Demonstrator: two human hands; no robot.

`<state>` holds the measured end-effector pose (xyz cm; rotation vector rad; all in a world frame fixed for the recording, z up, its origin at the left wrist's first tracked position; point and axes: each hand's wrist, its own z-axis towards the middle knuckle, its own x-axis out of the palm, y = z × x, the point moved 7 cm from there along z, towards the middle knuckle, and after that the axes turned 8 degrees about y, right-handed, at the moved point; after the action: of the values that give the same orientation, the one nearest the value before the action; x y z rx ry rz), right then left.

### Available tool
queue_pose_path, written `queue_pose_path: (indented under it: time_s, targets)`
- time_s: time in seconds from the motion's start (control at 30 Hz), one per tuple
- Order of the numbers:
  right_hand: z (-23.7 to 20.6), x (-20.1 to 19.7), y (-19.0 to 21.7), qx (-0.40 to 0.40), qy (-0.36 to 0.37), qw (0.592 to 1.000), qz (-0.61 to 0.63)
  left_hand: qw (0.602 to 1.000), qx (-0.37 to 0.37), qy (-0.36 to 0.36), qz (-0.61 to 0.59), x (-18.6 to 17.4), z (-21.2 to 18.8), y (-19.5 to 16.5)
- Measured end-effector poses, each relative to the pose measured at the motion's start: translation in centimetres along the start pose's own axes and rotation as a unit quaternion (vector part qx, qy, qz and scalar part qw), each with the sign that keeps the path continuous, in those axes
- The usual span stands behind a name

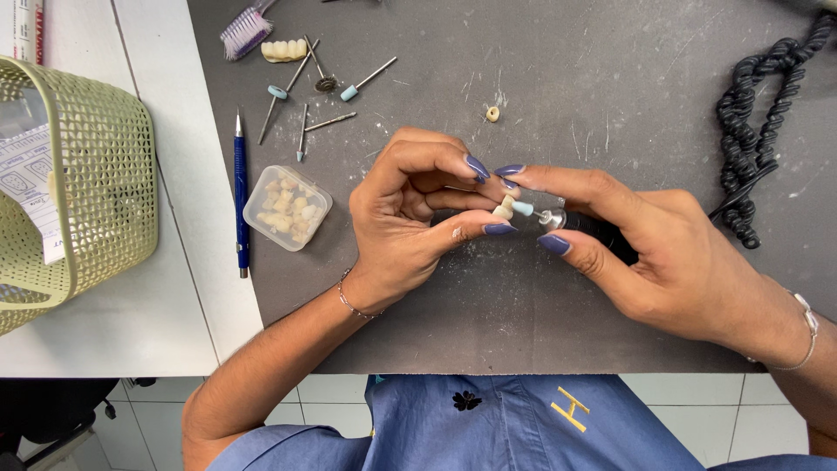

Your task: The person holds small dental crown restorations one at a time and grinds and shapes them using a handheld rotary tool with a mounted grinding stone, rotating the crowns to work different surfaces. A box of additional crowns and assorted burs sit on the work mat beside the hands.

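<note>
The left hand (410, 218) is curled nearly closed, its thumb and fingertips pinching a small cream tooth piece (503, 208) over the middle of the dark grey mat (523, 314). The right hand (645, 244) is wrapped in a pen-like grip around a black handheld grinder (593, 228). The grinder's long axis runs almost level across the view, tilted slightly up toward its tip, and it points left toward the left hand. At its silver nose (552, 218) sits a small pale blue tip (522, 208), which touches the tooth piece. A coiled black cord (758, 113) lies on the mat to the right.

At the top left of the mat lie several loose grinder bits (301, 96), a brush with purple bristles (246, 32) and a cream row of teeth (284, 50). A small ring-shaped piece (493, 113) lies alone above the hands. Left of the left hand stands a clear lidded box of small cream pieces (286, 208), with a blue pen (241, 196) just beside it on the mat's edge. A pale green mesh basket (96, 174) sits on the white table (131, 331) at the far left.
</note>
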<state>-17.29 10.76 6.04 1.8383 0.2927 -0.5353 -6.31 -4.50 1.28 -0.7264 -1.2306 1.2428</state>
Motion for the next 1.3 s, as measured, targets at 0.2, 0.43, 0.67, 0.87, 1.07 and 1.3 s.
queue_pose_path:
  time_s: [0.2, 0.43, 0.67, 0.87, 1.07, 1.3]
  targets:
    - [0.0, 0.0, -0.3, 0.022, 0.004, 1.000, 0.006, 1.000, -0.001, 0.003, 0.015, 0.0, 0.0, -0.2]
    - [0.0, 0.2, -0.3, 0.018, 0.010, 1.000, 0.011, 1.000, 0.007, 0.009, 0.021, 0.1, 0.0, -0.2]
    - [-0.1, -0.1, 0.1, -0.013, 0.001, 1.000, 0.016, 1.000, 0.002, 0.013, 0.022, 0.0, 0.1, -0.2]
    - [-0.2, 0.0, -0.2, 0.004, 0.006, 1.000, 0.020, 1.000, 0.003, 0.015, 0.017, 0.1, 0.0, -0.2]
    - [-0.2, 0.3, -0.7, 0.028, 0.018, 0.999, 0.023, 1.000, 0.002, 0.016, 0.026, 0.1, 0.0, -0.3]
    - [-0.3, 0.3, -1.3, 0.085, 0.033, 0.996, 0.001, 0.999, 0.000, 0.017, 0.035, 0.3, 0.0, -0.6]
